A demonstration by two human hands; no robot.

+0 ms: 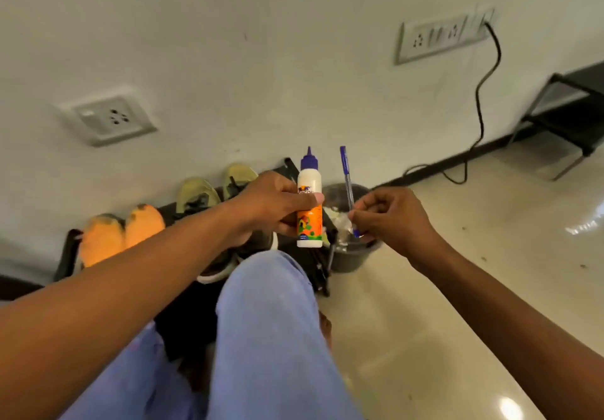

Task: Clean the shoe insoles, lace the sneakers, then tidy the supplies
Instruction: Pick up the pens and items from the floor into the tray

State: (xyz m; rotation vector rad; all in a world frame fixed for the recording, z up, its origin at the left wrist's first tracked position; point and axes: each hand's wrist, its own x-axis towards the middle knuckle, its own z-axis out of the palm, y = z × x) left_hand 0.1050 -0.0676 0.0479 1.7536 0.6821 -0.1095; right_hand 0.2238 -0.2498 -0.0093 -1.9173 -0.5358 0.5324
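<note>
Head view: at frame centre a glue bottle (309,210) is gripped upright by the left hand (271,207); a blue pen (348,190) is pinched near its lower end by the right hand (389,220). Both are held above a dark bucket (351,256). A loosened pinch could drop the pen into it. Sneakers (199,195) are lined along the wall at centre left.

Single head-worn wide-angle view, looking forward and down, close over both hands and knees (268,315); wall (261,59) and floor (457,288) beyond.
</note>
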